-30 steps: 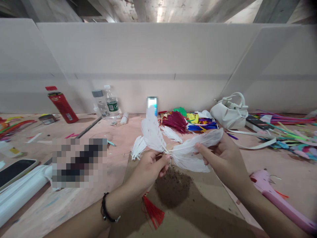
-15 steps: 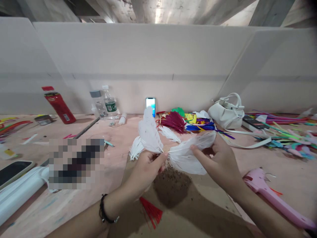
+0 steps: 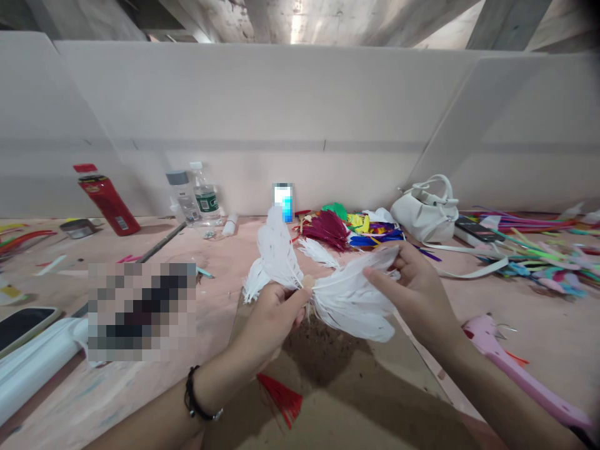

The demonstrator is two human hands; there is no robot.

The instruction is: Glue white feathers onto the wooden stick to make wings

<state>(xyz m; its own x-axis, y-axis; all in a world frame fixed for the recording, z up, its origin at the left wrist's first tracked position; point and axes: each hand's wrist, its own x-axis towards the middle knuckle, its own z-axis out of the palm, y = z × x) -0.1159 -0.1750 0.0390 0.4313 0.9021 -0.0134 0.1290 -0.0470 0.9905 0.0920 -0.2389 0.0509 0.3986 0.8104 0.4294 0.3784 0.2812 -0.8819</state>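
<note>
Over a brown board (image 3: 356, 415), my left hand (image 3: 276, 312) pinches the middle of a white feather piece, close to a small beige disc (image 3: 307, 282). One group of its feathers (image 3: 276, 250) stands upward on the left. A wider fan of feathers (image 3: 351, 303) spreads out to the right. My right hand (image 3: 417, 287) grips the outer upper edge of that fan between thumb and fingers. Past the piece lies a loose white feather (image 3: 319, 251). A red tassel (image 3: 284, 400) rests on the board below my left hand.
A pink glue gun (image 3: 520, 372) lies at right. Behind are a feather pile (image 3: 325, 230), a propped phone (image 3: 283, 200), a white handbag (image 3: 426, 212), water bottles (image 3: 206, 200) and a red bottle (image 3: 110, 203). Colourful strips (image 3: 544, 262) cover the far right.
The right-hand fan of feathers hangs lower and looks more spread. My right hand keeps its hold near the fan's outer edge. The whole view has shifted slightly.
</note>
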